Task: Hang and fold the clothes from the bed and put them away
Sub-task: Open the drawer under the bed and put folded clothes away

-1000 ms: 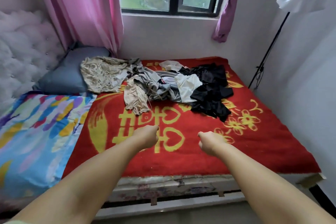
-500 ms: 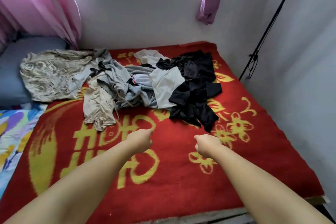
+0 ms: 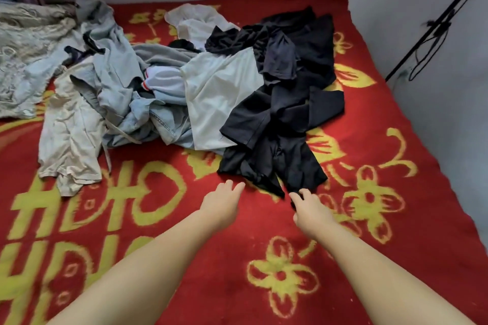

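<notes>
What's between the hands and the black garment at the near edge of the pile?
Nothing visible. The right hand already has its fingertips at the near hem of the black garment. The left hand hovers open just short of it, with only bare red blanket between.

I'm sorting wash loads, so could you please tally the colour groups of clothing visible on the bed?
The pieces overlap, so this counts colour groups, not single garments.
Black clothes: 1 heap
White garments: 2 showing
Grey-blue clothes: 1 tangle
Beige garment: 1
Patterned tan fabric: 1
Total: 6
</notes>
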